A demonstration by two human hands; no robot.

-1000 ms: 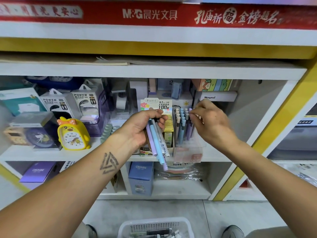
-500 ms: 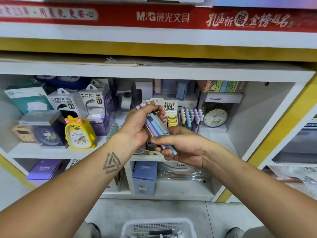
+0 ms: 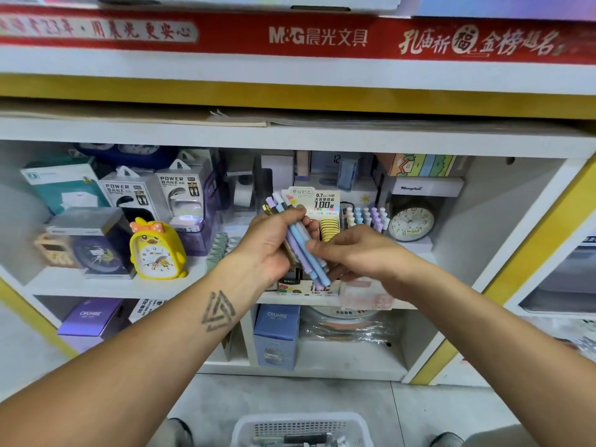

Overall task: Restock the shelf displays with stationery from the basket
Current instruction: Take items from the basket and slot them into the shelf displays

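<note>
The left hand gripped the pens, slanting toward the shelf's front edge; the right hand pinched one, nearer the pen display behind.

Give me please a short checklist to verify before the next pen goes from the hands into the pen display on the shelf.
1. Left hand grips the bundle of pens: ok.
2. Right hand pinches one pen out of the bundle: cannot tell, its fingertips are on the pens, but whether it holds only one is unclear.
3. Pen display is in view and unblocked: ok.
4. Free slot in the display: cannot tell.
5. White basket on the floor below has stock left: ok.
</note>
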